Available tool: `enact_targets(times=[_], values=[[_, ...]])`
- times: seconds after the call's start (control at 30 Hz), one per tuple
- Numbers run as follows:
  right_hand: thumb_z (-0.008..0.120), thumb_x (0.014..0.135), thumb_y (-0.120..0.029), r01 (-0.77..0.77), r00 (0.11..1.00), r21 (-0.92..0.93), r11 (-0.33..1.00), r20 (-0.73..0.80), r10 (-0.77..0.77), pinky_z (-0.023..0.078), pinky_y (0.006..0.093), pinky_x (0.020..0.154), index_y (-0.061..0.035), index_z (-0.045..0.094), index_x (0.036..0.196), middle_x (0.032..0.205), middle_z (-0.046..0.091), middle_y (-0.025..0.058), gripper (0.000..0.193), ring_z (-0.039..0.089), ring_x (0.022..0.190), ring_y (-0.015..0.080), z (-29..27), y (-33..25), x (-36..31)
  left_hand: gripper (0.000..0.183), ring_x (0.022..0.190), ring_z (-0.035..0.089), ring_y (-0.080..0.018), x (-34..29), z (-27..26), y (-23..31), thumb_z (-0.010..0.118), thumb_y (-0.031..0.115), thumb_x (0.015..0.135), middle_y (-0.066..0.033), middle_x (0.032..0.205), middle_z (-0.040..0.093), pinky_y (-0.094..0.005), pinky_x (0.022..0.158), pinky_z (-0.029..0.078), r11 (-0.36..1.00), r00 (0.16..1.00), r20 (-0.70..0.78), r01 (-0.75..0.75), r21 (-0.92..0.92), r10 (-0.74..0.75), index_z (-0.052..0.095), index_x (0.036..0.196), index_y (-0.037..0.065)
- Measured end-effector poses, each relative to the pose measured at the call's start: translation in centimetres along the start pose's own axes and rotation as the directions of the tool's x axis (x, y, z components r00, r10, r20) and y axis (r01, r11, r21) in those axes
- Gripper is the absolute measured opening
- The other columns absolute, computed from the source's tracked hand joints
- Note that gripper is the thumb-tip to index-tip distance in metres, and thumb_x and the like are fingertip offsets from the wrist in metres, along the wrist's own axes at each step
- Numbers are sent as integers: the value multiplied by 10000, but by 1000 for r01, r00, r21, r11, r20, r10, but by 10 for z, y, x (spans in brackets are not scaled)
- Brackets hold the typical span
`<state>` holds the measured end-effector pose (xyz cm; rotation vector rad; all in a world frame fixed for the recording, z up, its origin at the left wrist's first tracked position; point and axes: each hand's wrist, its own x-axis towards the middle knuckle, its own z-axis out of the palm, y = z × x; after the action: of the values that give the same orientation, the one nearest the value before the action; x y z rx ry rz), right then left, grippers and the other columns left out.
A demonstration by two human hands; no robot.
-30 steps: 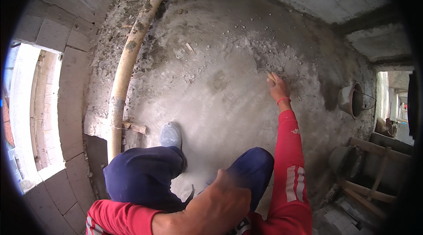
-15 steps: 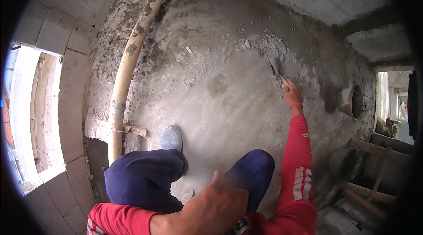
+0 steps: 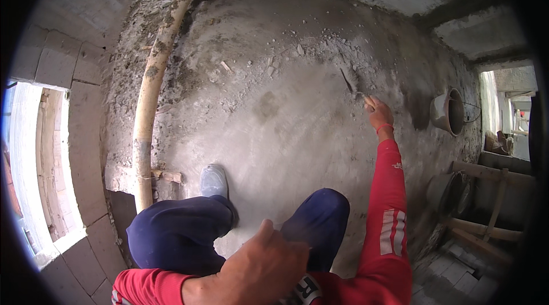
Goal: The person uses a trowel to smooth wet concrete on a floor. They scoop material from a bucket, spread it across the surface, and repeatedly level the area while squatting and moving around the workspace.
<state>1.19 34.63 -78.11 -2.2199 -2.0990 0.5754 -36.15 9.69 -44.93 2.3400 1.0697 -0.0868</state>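
My right hand [image 3: 378, 113] reaches out at arm's length in a red sleeve and grips a trowel [image 3: 350, 84], its blade resting on the grey cement floor [image 3: 274, 128] by a band of rough rubble. My left hand [image 3: 266, 265] is closed in a fist close to the camera, resting over my knees in dark blue trousers. One grey shoe [image 3: 214, 180] stands on the smoothed cement.
A long dirty pipe [image 3: 153, 85] runs along the left edge of the floor beside block walls. A bucket [image 3: 448, 112] lies on its side at the right, another bucket [image 3: 452, 190] below it, with wooden planks [image 3: 486, 230]. A bright opening [image 3: 34, 156] is at the left.
My right hand with the trowel has moved to the right and a little farther out across the cement. My left hand has stayed by my knees.
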Motion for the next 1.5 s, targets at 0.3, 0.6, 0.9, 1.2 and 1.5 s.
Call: enact_targets(times=[0.3, 0.6, 0.9, 1.2, 1.5], values=[[717, 934, -257, 205, 921, 89, 975, 320, -223, 513, 437, 975, -74, 627, 1340, 1275, 675, 175, 455, 635, 1182, 361, 19, -10, -79, 131, 798, 668, -258, -3, -5, 2, 631, 162, 834, -108, 731, 663, -376, 891, 476, 987, 993, 0, 117, -109, -118, 631, 881, 40], [695, 931, -296, 80, 997, 78, 994, -22, -78, 532, 455, 907, -139, 643, 1331, 1228, 685, 174, 433, 659, 1108, 372, -15, 34, -48, 63, 803, 681, -207, 9, 16, 1, 605, 109, 862, -37, 661, 636, -327, 870, 497, 996, 985, 155, 66, 65, -75, 636, 905, 75], [629, 973, -357, -77, 997, -20, 997, -16, 76, 525, 496, 880, -109, 621, 1274, 1136, 706, 183, 390, 661, 1056, 405, -23, 36, -39, 95, 816, 671, -293, 0, 2, 5, 642, 69, 825, -98, 758, 659, -397, 839, 518, 976, 976, 45, 213, -37, -211, 645, 919, 57], [644, 952, -330, 170, 981, 80, 982, 81, -177, 518, 538, 807, -132, 626, 1186, 1045, 704, 215, 307, 666, 988, 438, 60, 10, -104, 159, 701, 692, -224, -84, -15, -8, 615, 120, 953, -100, 731, 643, -340, 682, 522, 728, 601, -432, 432, -533, -673, 651, 881, -17], [630, 950, -327, 292, 941, 53, 955, 164, -296, 517, 519, 818, -58, 629, 1171, 1058, 695, 253, 348, 672, 990, 443, 26, -102, -103, 229, 607, 420, -44, -257, 26, -101, 476, 192, 1088, 66, 684, 375, -304, 795, 545, 589, -228, -610, 158, -792, -759, 620, 1152, 25]])
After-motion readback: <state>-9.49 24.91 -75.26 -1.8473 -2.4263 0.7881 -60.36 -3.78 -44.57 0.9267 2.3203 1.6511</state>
